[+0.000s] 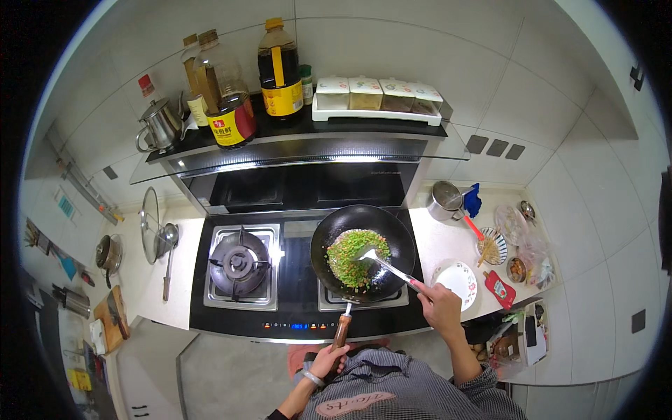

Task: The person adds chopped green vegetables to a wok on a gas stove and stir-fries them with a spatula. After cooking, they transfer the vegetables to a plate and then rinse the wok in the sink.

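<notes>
A black wok point(396, 247) sits on the right burner, with finely chopped green pieces and bits of pink and orange food point(349, 257) spread over its bottom. My left hand point(329, 359), with a bracelet at the wrist, is closed around the wok's brown wooden handle point(342, 329). In my right hand point(440, 307) is a metal spatula point(391, 268) with a red part near the grip. The spatula's blade rests in the chopped food, right of its middle. A white plate with a floral rim point(454, 283) lies on the counter just behind my right hand.
The left burner point(238, 263) bears no pan. A glass lid point(149, 226) and a ladle point(169, 252) lie left. On the right are a metal pot point(444, 201), a striped bowl point(492, 245) and a red ketchup pouch point(499, 290). Sauce bottles point(283, 100) and a seasoning box point(375, 114) stand above.
</notes>
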Action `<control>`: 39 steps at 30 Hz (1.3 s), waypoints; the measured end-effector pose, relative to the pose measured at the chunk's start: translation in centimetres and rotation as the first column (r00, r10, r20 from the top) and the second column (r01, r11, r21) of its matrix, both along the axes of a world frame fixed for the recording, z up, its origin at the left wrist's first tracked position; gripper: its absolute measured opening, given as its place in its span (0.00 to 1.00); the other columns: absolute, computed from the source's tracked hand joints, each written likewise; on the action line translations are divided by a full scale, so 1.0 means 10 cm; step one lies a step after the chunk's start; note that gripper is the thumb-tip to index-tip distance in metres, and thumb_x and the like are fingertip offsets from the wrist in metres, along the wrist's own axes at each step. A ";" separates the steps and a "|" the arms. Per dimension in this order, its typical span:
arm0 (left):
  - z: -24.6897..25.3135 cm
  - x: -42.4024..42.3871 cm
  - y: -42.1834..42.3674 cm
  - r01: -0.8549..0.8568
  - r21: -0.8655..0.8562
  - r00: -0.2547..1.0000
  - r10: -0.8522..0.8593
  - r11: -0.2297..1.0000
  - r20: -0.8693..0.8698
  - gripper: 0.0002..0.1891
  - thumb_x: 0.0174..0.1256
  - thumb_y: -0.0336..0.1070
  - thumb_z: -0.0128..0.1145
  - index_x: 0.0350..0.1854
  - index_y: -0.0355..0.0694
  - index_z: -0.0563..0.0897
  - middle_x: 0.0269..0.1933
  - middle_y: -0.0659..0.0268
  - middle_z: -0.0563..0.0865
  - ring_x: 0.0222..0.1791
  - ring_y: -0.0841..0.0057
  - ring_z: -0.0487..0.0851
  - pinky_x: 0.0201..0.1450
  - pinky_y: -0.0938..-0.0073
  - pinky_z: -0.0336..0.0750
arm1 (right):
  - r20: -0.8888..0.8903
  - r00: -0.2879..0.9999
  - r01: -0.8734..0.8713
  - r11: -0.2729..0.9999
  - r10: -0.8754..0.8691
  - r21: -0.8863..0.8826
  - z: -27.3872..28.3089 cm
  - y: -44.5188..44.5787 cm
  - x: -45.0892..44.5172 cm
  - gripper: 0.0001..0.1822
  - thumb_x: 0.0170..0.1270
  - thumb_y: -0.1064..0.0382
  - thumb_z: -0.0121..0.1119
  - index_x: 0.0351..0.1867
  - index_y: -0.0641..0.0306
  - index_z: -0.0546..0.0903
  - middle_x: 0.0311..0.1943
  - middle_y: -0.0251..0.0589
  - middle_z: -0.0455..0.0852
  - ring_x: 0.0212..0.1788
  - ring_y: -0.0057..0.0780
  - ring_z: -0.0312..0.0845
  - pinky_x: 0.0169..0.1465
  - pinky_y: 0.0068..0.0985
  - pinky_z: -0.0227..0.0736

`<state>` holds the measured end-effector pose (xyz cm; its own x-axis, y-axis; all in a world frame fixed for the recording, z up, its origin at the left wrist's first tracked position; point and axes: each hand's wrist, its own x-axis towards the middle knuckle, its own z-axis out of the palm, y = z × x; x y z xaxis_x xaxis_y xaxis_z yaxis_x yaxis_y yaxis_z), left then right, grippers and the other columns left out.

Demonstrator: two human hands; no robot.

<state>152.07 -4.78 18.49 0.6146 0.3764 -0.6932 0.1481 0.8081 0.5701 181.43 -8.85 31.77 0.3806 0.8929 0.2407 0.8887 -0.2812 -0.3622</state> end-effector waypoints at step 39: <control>-0.02 0.00 -0.03 -0.015 0.055 1.000 0.016 0.998 -0.007 0.13 0.67 0.45 0.58 0.41 0.39 0.78 0.23 0.72 0.74 0.19 0.84 0.73 0.19 0.82 0.68 | -0.024 0.994 -0.106 0.994 0.105 -0.038 0.20 -0.13 0.22 0.18 0.55 0.62 0.63 0.48 0.38 0.86 0.18 0.38 0.72 0.22 0.38 0.70 0.32 0.33 0.64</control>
<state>152.06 -5.12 18.33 0.6034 0.4232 -0.6759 0.1404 0.7780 0.6124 183.66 -10.14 33.74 0.2885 0.9369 0.1975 0.9062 -0.2005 -0.3723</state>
